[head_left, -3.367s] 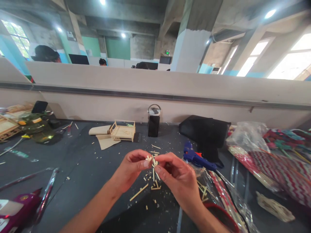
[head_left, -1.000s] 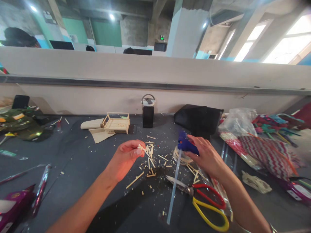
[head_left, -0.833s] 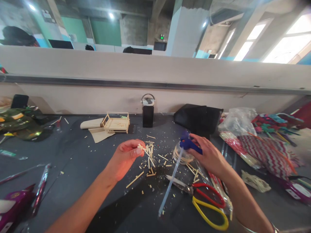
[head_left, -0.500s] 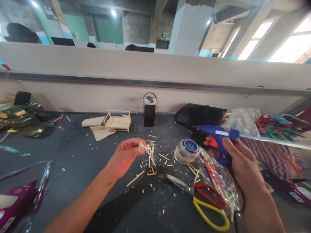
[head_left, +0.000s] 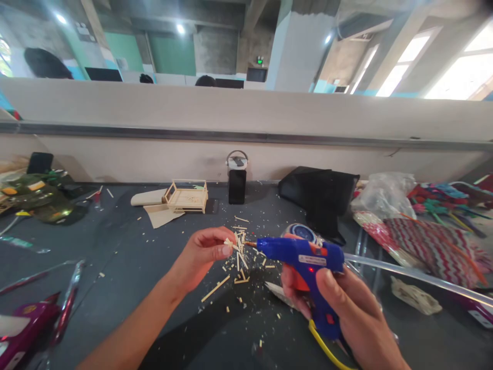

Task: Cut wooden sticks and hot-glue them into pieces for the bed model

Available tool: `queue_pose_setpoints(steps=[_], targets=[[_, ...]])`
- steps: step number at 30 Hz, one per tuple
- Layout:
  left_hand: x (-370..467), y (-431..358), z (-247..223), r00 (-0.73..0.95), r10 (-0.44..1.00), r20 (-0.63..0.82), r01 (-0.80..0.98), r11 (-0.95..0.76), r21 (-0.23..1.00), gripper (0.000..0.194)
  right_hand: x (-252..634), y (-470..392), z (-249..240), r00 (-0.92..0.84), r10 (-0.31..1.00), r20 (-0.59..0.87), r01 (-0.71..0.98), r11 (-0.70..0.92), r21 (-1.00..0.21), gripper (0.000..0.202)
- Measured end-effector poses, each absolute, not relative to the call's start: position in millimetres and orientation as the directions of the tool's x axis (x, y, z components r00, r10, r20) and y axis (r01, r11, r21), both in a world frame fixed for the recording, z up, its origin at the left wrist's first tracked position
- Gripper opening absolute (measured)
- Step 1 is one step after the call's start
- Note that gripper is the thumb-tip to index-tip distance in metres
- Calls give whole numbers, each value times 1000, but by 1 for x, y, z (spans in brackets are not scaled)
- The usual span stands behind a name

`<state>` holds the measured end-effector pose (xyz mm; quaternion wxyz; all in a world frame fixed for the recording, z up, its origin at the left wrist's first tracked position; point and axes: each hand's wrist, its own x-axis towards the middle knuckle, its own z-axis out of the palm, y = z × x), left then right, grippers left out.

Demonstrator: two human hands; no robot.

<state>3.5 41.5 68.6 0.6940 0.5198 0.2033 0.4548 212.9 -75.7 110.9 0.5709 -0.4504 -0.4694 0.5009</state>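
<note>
My left hand [head_left: 206, 253] pinches a small piece of pale wooden stick [head_left: 228, 242] between thumb and fingertips. Wrapped round the handle of a blue hot glue gun [head_left: 300, 255] is my right hand [head_left: 331, 298]. The gun's nozzle points left, just right of the pinched piece; whether they touch is unclear. Behind and below the fingertips lie loose cut sticks [head_left: 241, 262]. A round clear container with a blue lid [head_left: 301, 232] and scissors [head_left: 280, 294] are partly hidden by the gun and right hand.
A small wooden stick frame [head_left: 187, 198] stands at the back left on paper. A phone [head_left: 236, 186] leans upright at the back centre. Black cloth [head_left: 319, 192] and plastic bags [head_left: 385, 195] lie back right. A purple tool [head_left: 29, 329] sits front left. A long clear rod extends behind the gun.
My right hand has brought the glue gun leftward, its nozzle now close to my left fingertips. The gun now covers part of the container and scissors. My left hand has barely moved.
</note>
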Motion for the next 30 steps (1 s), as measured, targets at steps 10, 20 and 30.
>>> queue_pose_setpoints(steps=[10, 20, 30], targets=[[4, 41, 71, 524, 833, 177, -412, 66, 909, 7, 212, -74, 104, -48, 996, 75, -114, 69, -991, 47], [3, 41, 68, 528, 827, 195, -425, 59, 903, 8, 211, -73, 100, -61, 995, 79, -126, 71, -989, 46], [2, 40, 69, 534, 822, 198, -428, 61, 902, 8, 211, -76, 99, -30, 999, -22, -115, -25, -993, 52]])
